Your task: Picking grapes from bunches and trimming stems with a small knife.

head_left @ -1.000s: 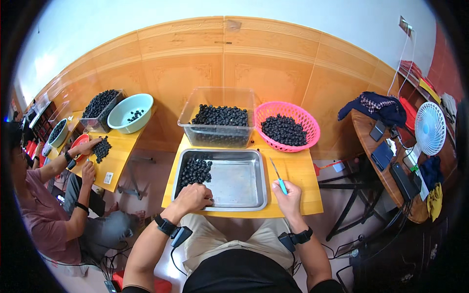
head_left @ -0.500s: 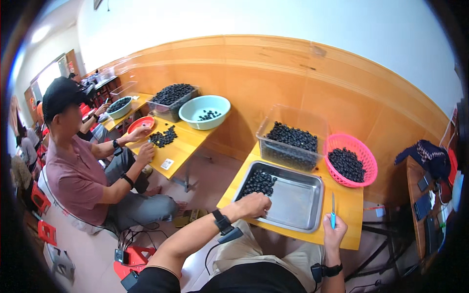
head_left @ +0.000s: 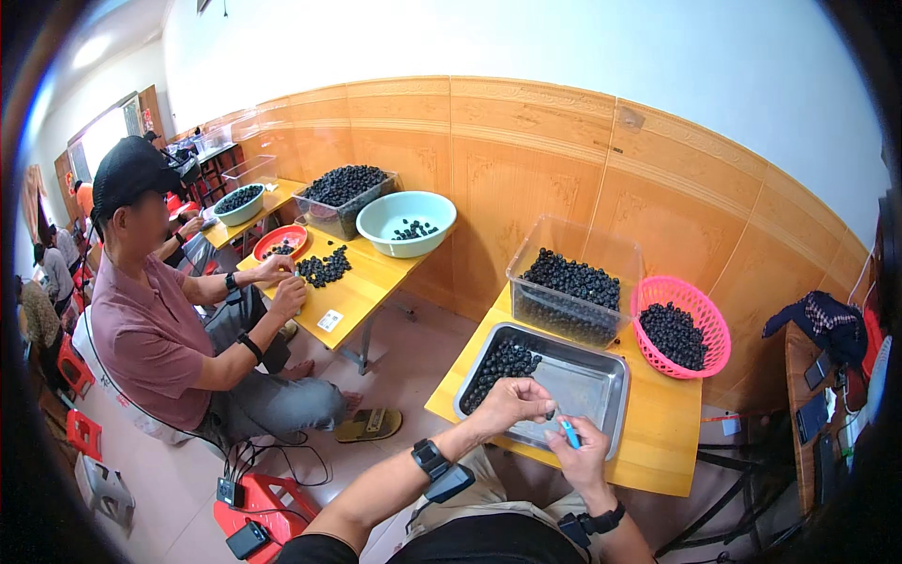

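Observation:
My left hand [head_left: 513, 404] is over the metal tray [head_left: 584, 372], its fingers pinching a small dark round piece [head_left: 551, 414]. Close against it, my right hand [head_left: 583, 456] is closed around the blue handle of a small knife [head_left: 569, 433]. The blade points toward the pinched piece, and my fingers partly hide it. A heap of dark round pieces [head_left: 505, 365] lies in the left part of the tray. Their exact kind is too small to tell.
Behind the tray stand a clear plastic bin [head_left: 573, 320] of dark pieces and a pink basket [head_left: 722, 338] of more. At the left, a seated person [head_left: 155, 320] works at another yellow table [head_left: 362, 301] with a pale green basin [head_left: 404, 246]. A red stool [head_left: 272, 517] stands on the floor.
My left hand has lifted from the heap with a dark piece. My right hand has brought the knife leftward from the tray's right side to meet it. The view has shifted slightly.

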Demonstrator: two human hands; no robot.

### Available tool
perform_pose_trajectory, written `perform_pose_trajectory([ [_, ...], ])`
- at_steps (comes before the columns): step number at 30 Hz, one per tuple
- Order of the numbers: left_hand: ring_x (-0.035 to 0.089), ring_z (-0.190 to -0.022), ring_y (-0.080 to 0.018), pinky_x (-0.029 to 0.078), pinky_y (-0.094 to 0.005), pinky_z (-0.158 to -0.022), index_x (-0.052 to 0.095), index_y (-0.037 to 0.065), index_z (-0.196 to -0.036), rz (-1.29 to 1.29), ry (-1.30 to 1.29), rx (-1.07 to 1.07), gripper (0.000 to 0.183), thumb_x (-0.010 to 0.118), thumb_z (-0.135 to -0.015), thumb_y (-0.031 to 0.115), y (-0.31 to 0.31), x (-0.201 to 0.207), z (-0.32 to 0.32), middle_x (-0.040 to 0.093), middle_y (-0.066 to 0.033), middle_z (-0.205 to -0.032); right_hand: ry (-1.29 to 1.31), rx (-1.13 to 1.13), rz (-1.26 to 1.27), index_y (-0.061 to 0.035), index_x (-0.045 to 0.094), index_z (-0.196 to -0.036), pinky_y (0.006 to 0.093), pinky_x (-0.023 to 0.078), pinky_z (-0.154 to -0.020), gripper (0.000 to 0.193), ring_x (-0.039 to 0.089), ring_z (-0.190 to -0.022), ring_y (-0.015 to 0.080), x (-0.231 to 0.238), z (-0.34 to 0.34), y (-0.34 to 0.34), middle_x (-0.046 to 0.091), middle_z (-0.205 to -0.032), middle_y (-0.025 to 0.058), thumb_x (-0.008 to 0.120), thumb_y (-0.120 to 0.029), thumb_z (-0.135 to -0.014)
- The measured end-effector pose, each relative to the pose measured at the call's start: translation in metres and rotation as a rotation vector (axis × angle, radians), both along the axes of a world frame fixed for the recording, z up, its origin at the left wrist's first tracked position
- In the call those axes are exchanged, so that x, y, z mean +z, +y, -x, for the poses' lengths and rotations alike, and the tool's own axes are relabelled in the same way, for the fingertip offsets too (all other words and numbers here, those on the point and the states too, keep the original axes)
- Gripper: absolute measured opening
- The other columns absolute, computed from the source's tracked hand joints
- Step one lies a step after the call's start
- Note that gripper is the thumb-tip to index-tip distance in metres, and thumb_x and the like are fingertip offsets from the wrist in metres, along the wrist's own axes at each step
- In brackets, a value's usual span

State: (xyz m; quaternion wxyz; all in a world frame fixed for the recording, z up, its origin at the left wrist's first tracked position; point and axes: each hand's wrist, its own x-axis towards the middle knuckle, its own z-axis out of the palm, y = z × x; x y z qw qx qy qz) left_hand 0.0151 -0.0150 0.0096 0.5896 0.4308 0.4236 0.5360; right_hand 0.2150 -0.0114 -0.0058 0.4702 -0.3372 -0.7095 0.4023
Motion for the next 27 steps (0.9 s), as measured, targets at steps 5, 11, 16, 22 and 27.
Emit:
perform_pose_trajectory([
  [5,0.067,-0.081,-0.0088,0.056,-0.0225,-0.074,0.069,0.000,-0.099,0.032,-0.207,-0.007,0.014,0.074,-0.093,0.012,-0.012,0.000,-0.001,0.072,-0.0045,-0.093,0.057,-0.012,0.101,0.0001,0.067,-0.094,0.0240,0.047,-0.065,0.021,0.056,-0.074,0.0061,0.011,0.017,-0.001,0.062,-0.080,0.0005,0.081,-0.012,-0.084],
  [11,0.067,-0.081,-0.0089,0.057,-0.0240,-0.074,0.071,0.000,-0.103,0.058,-0.190,-0.005,0.017,0.069,-0.097,0.016,-0.023,-0.013,-0.003,0.071,-0.0037,-0.091,0.037,-0.029,-0.014,0.0003,0.066,-0.091,0.0258,0.046,-0.062,0.021,0.055,-0.070,0.0083,0.011,0.022,0.000,0.061,-0.078,0.0027,0.082,-0.010,-0.083],
  [16,0.068,-0.083,-0.0108,0.058,-0.0252,-0.077,0.071,-0.001,-0.104,0.059,-0.223,-0.009,0.019,0.070,-0.096,0.016,-0.030,-0.007,-0.005,0.072,-0.0050,-0.093,-0.016,-0.053,-0.127,0.0015,0.067,-0.087,0.0280,0.045,-0.060,0.019,0.057,-0.067,0.0129,0.012,0.022,0.002,0.062,-0.077,0.0067,0.082,-0.008,-0.081],
  [22,0.067,-0.083,-0.0084,0.056,-0.0230,-0.077,0.070,0.002,-0.107,0.058,-0.238,-0.027,0.019,0.070,-0.096,0.017,-0.035,-0.022,-0.005,0.071,-0.0032,-0.095,-0.093,-0.034,-0.284,-0.0005,0.074,-0.100,0.0313,0.051,-0.064,0.026,0.066,-0.073,0.0221,0.011,0.022,0.000,0.066,-0.083,0.0112,0.082,-0.001,-0.075],
  [27,0.067,-0.085,-0.0075,0.056,-0.0217,-0.080,0.070,0.004,-0.109,0.144,-0.399,-0.048,0.020,0.069,-0.097,0.020,-0.037,-0.029,-0.006,0.071,-0.0013,-0.099,-0.080,-0.006,-0.276,-0.0011,0.074,-0.099,0.0307,0.052,-0.064,0.026,0.065,-0.073,0.0216,0.010,0.018,0.003,0.066,-0.086,0.0110,0.083,-0.001,-0.074],
])
